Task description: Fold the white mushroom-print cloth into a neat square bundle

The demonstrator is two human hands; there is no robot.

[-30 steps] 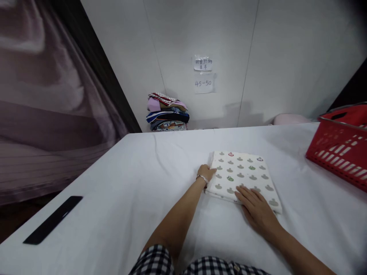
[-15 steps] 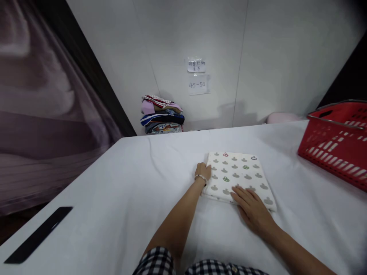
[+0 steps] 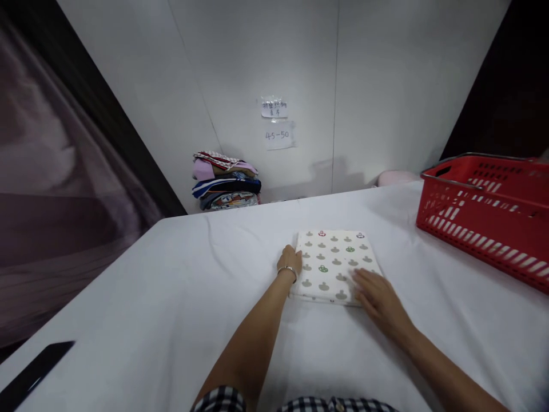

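In the head view, a folded white cloth [image 3: 315, 277] printed with grey mushroom shapes, a few outlined in red, green or dark colour, lies flat on the white-covered surface [image 3: 206, 309], in front of the person. The left hand [image 3: 289, 260], with a bracelet [image 3: 293, 270] at its wrist, is at the cloth's left edge, fingers curled; whether they pinch the fabric cannot be told. The right hand [image 3: 380, 297] is over the cloth's near right corner, palm down, its fingers extended and slightly blurred. A red basket [image 3: 484, 214] stands well to the right. At the far left edge, a pile of fabrics [image 3: 226, 186] shows against the wall [image 3: 300, 63], below two paper notes [image 3: 278, 135]. A dark flat strip [image 3: 36, 372] lies at the near left.
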